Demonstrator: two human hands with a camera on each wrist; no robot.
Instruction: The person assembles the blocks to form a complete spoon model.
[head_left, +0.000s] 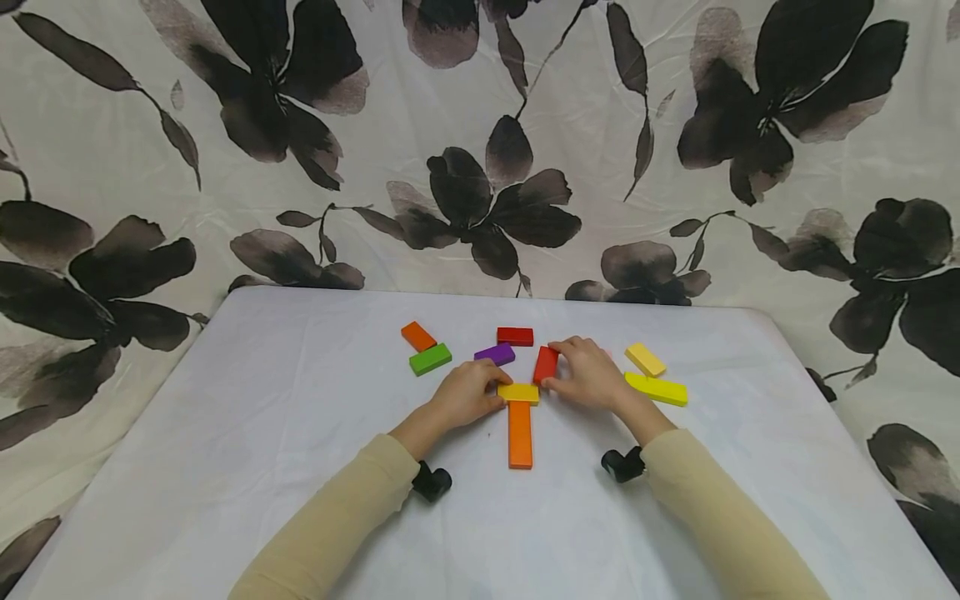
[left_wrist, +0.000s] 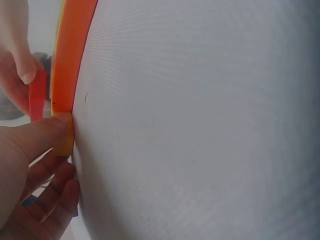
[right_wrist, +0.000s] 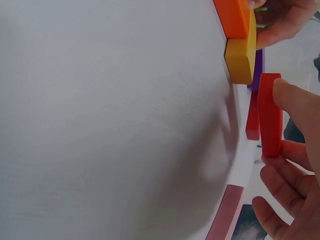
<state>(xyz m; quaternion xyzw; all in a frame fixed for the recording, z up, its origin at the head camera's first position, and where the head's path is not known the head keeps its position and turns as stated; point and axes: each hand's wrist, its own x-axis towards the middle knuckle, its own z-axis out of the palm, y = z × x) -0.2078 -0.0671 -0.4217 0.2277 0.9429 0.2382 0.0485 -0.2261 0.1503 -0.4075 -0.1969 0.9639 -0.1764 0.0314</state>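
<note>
My left hand [head_left: 465, 393] pinches the left end of an amber-yellow block [head_left: 519, 394], thumb on its near side. This block lies crosswise at the far end of a long orange block [head_left: 520, 435], like a T. Between the thumb and fingers of my right hand [head_left: 588, 372] is a red block [head_left: 546, 365], held just beyond the amber one and to its right. In the right wrist view the red block [right_wrist: 270, 115] appears raised off the cloth. A purple block [head_left: 495, 354] lies beyond my left fingers, with a second red block [head_left: 515, 337] behind it.
On the left, an orange block [head_left: 418, 336] and a green block [head_left: 431, 359] lie close together. Two yellow blocks, one shorter [head_left: 645, 359] and one longer [head_left: 657, 389], lie right of my right hand. A pink block [right_wrist: 225, 212] shows in the right wrist view. White cloth [head_left: 262, 433] covers the table.
</note>
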